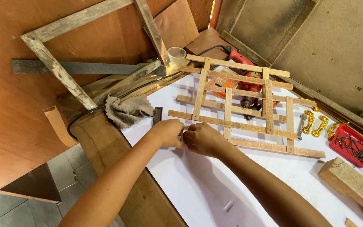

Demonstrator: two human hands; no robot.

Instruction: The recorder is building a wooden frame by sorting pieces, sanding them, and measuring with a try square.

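Wooden lattice (240,110) lies flat on white tabletop (198,185), over red power drill (246,80). Left hand (169,132) and right hand (204,138) meet at lattice's near left corner, fingers curled on something small between them; cannot tell what, or how tightly. Risk: slats look thin, uneven push could skew frame or shift it. Table edge just left of hands; grey rag (127,111) and dark flat bar (157,115) close by. Open white surface toward viewer; red tray (351,145) and gold handles (314,124) well right.
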